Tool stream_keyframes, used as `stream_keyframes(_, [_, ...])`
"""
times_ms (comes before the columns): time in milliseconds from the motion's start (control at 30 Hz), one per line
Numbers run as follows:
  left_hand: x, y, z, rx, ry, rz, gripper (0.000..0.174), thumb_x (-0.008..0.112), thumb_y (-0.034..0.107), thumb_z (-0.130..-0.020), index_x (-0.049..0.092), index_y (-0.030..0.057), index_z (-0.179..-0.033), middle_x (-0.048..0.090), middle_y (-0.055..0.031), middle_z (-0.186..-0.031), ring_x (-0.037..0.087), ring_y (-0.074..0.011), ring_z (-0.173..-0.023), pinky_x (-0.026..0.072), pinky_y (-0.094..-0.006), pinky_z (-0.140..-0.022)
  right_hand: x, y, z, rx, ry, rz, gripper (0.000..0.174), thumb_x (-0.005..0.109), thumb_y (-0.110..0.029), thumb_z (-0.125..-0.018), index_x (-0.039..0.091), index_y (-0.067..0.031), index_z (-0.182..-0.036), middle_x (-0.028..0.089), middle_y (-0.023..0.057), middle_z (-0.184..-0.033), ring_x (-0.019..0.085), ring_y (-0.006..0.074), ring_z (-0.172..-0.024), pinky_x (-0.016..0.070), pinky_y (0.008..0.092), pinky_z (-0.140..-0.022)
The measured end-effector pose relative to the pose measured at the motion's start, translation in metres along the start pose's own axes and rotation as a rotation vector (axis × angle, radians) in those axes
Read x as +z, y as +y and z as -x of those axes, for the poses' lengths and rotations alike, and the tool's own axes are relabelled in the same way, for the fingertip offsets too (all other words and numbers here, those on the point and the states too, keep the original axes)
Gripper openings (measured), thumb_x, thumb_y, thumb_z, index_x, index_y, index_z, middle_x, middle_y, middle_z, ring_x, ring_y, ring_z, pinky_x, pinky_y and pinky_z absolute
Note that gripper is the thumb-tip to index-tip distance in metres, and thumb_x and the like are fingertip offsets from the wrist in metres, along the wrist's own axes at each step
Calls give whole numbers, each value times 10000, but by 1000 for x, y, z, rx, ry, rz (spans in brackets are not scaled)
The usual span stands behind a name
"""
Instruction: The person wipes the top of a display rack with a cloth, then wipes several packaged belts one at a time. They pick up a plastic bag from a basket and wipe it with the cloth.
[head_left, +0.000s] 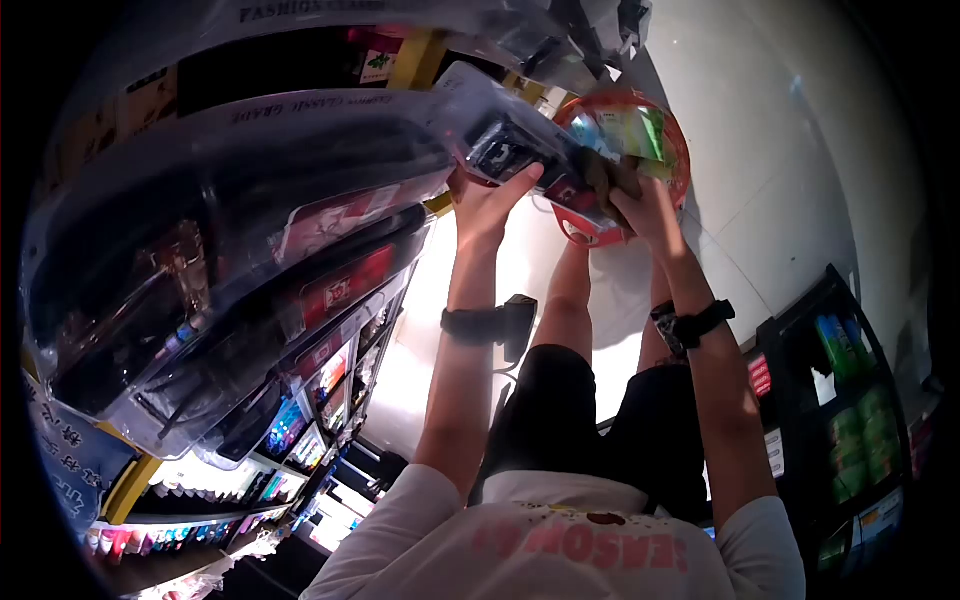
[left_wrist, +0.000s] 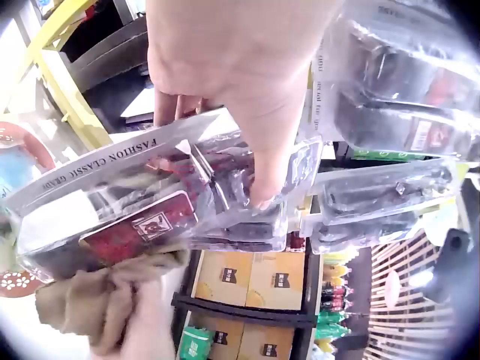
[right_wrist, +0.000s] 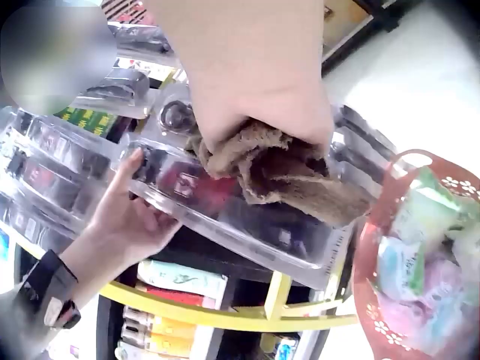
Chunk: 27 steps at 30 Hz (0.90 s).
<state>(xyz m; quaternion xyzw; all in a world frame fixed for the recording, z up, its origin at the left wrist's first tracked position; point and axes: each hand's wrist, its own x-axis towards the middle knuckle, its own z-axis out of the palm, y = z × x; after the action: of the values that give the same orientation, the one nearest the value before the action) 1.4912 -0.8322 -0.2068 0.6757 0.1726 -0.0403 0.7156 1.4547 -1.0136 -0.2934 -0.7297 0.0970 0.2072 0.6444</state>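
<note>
My left hand [head_left: 488, 208] grips one end of a clear plastic package [left_wrist: 139, 199], its thumb on the front face. The package is printed "FASHION CLASSIC GRADE" along one edge and has a red label over dark contents. In my right hand [head_left: 648, 208] is a bunched brown cloth [right_wrist: 292, 184], which lies against the package's other end in the right wrist view. Similar clear packages [head_left: 330, 150] hang in rows at the left. Beyond the cloth is a red basket [right_wrist: 365, 281] holding pastel and green packets.
A yellow shelf edge [right_wrist: 202, 304] runs below the packages, with tubes and bottles under it. The red basket's rim is close to my right hand. Behind me at the right stands a black rack [head_left: 790, 400] with green goods. Pale tiled floor [head_left: 760, 130] stretches along the right.
</note>
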Motion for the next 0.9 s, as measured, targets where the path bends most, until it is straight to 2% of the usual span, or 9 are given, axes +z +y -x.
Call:
stream_keyframes(100, [-3,-1,7,-83,-24,46,480,711,17,-637,493,1,-1065,563,-61,-978,535,-153,-898,421,-274,-816,-9,13,22,229,-28,-104,264,554,-108,-688,569,35,-908,589,151,-665,578,157,-586,458,295,-551])
stream_keyframes(167, [-3,-9,7,-123,3,84,497,705,30,-650,480,9,-1092,557,-59,-996,532,-157,-910,415,-275,-822,-7,4,22,158,-80,-78,199,449,-48,-772,585,20,-901,533,15,-630,425,25,-489,334,172,-429])
stream_keyframes(267, [-6,-19,11,-104,-34,110,501,608,139,-772,374,7,-1195,473,-90,-1141,472,-195,-1037,358,-330,-919,3,-45,14,119,-18,-188,216,532,-82,-773,569,32,-953,578,51,-725,526,93,-649,429,216,-571])
stream_keyframes(433, [4,-17,13,-67,-206,281,508,483,325,-867,314,74,-1275,349,-86,-1284,368,-208,-1156,301,-390,-963,17,-109,-10,-316,90,-384,299,605,-178,-718,576,13,-945,610,139,-715,594,170,-645,464,298,-596])
stream_keyframes(467, [7,-19,14,-79,-138,319,507,487,330,-864,320,71,-1267,372,-86,-1267,389,-209,-1139,318,-389,-948,9,-119,-7,-242,57,-328,250,594,-133,-754,561,38,-934,588,50,-745,536,98,-671,438,245,-613])
stream_keyframes(600, [10,-22,14,-85,-41,254,501,503,343,-852,348,67,-1241,442,-76,-1208,453,-212,-1080,369,-385,-902,-16,-77,-9,-98,-92,-95,245,578,-133,-754,553,36,-931,590,53,-741,539,106,-666,438,246,-620])
stream_keyframes(733, [12,-25,14,-95,36,342,467,526,349,-836,415,67,-1191,497,-65,-1151,488,-211,-1046,395,-386,-887,-36,-3,34,-292,139,45,294,522,-102,-775,538,2,-1050,581,55,-769,544,107,-703,443,251,-645])
stream_keyframes(800, [9,-26,15,-96,30,351,459,527,350,-834,427,66,-1181,505,-63,-1143,490,-210,-1044,394,-389,-892,-51,18,63,246,34,-227,351,508,-93,-780,509,-9,-1121,576,53,-837,541,106,-768,438,241,-695])
stream_keyframes(900, [11,-21,17,-101,0,382,463,544,366,-819,449,72,-1163,516,-58,-1137,493,-205,-1040,397,-380,-900,-69,30,87,260,-74,-421,368,508,-88,-787,492,0,-1144,564,48,-897,528,99,-817,424,222,-736])
